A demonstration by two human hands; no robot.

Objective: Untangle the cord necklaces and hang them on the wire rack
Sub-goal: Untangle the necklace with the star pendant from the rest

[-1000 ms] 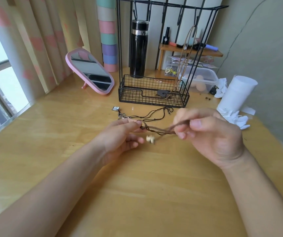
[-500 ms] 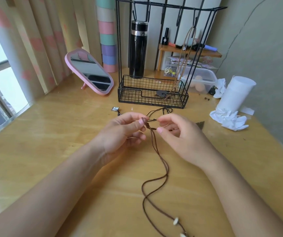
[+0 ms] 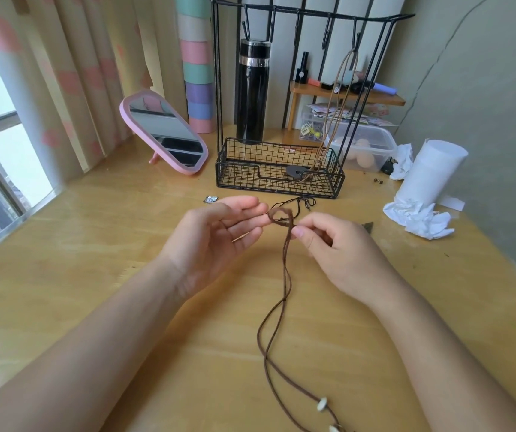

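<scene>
Bunched a second ago, the brown cord necklace (image 3: 284, 269) now trails free along the table (image 3: 94, 275). The right hand (image 3: 337, 254) pinches its loop, the left hand (image 3: 216, 238) touches it with relaxed fingers. It is likely ready to hang.

A pale wooden bench (image 3: 94, 275) is seen, pushed against a wall. At its far side a black wire rack (image 3: 278, 179) is stood, with a black flask (image 3: 252, 95) just behind it and a pink mirror (image 3: 163, 132) propped to its left. To the right, a clear plastic box (image 3: 372, 145), a white paper roll (image 3: 428, 173) and crumpled tissue (image 3: 418, 216) are set close together. Just before the rack, a thin black cord (image 3: 300, 202) and a small metal pendant (image 3: 210, 199) are laid. The lower length of a brown cord necklace (image 3: 269, 338) is trailed across the near boards, with pale beads (image 3: 322, 403) strung on it.
</scene>
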